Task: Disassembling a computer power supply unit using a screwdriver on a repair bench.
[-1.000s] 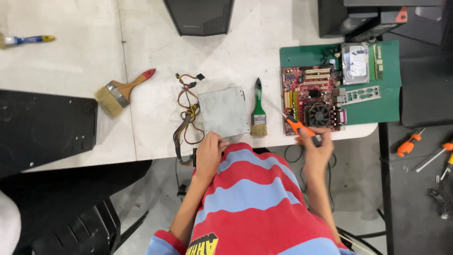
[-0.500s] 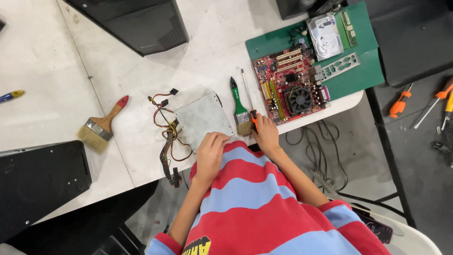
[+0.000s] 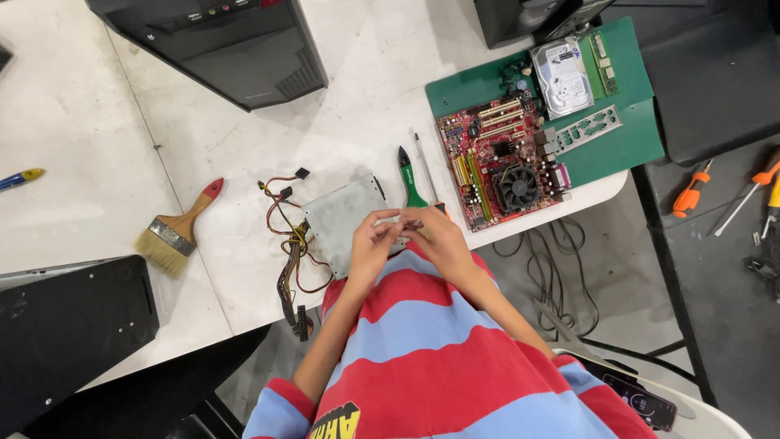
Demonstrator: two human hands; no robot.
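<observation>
At the bottom of the frame a red and blue striped sleeve and shirt are seen, from which both arms reach up toward the middle. The left hand (image 3: 370, 244) and the right hand (image 3: 439, 236) are brought together just over the near edge of the white tabletop (image 3: 366, 122). A very small dark part (image 3: 410, 223) is pinched between the fingers of both hands; its shape is too small to be told. Both hands are thus closed on it at the fingertips.

Directly under and beside the hands, a flat grey metal box (image 3: 345, 219) is laid slightly tilted, its surface dull and plain, with a bundle of red, yellow and black wires (image 3: 288, 244) trailing from its left side over the tabletop edge. Just right of the box a green-handled tool (image 3: 410, 179) and a thin screwdriver (image 3: 425, 167) are laid side by side.

Further right, a red motherboard (image 3: 504, 162) with a round black fan is set on a green mat (image 3: 626, 138), with a silver hard drive (image 3: 561, 77) above it. At the left, a wooden paintbrush (image 3: 180, 228) with a red tip is seen. In the upper left a black computer case (image 3: 219, 41) is stood.
</observation>
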